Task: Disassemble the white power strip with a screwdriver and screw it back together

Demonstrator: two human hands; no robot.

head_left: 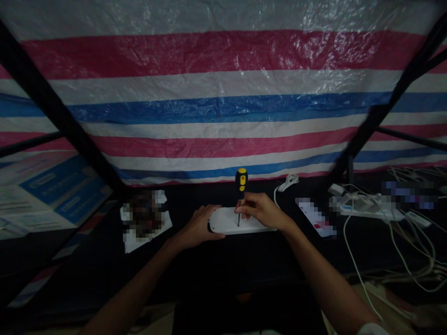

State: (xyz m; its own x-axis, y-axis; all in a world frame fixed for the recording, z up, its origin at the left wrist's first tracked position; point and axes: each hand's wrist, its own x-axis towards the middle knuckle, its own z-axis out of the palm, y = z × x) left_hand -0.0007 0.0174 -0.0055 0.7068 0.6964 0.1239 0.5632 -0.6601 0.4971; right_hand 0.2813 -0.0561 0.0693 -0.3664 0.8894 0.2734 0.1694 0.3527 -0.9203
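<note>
A long white power strip (223, 222) with rounded ends lies on the dark table, its plain face up. My left hand (200, 226) grips its left end, with the thumb along the near edge and the fingers on the far side. A yellow and black screwdriver (241, 180) stands upright over the strip, its tip touching the face near the middle. The fingers of my right hand (256, 209) pinch the shaft just below the handle. That hand covers part of the strip's right half. Behind it, a white cable (289, 181) lies in a small bundle.
Left of the strip is a blurred dark pile on white paper (164, 225). To the right lie a white-and-pink card-like item (314, 216), another power strip (370, 211) with plugs, and tangled white cables (415, 267). Black frame bars (66, 111) flank a striped plastic sheet (223, 109). Cartons (56, 190) stand far left.
</note>
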